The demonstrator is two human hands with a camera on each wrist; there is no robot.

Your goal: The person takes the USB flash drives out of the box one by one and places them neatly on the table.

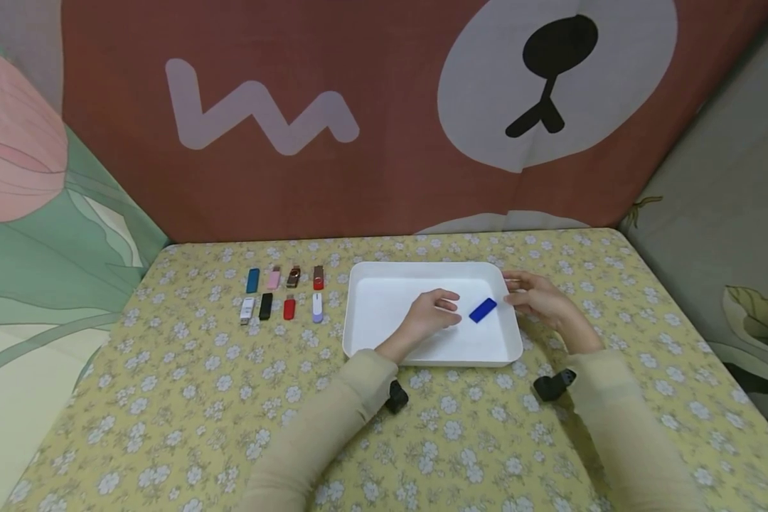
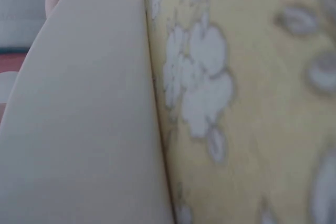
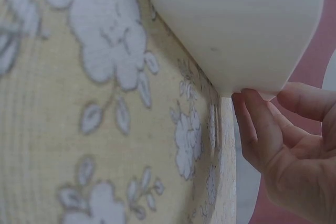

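Observation:
A white tray (image 1: 384, 313) lies on the flowered cloth, with a blue USB stick (image 1: 483, 310) on its floor toward the right. My left hand (image 1: 430, 314) hovers over the tray, left of that stick, fingers loosely bent and holding nothing. At the tray's right side, my right hand (image 1: 537, 299) holds the edge. The right wrist view shows its fingers (image 3: 265, 124) against the outer wall and the thumb at the rim. In the left wrist view, the tray's side (image 2: 89, 103) covers most of the left hand.
Left of the tray, several USB sticks lie in two rows, among them a teal one (image 1: 252, 280), a pink one (image 1: 274, 278), a black one (image 1: 265, 306) and a red one (image 1: 289, 308). A brown printed curtain (image 1: 390, 178) hangs behind the table.

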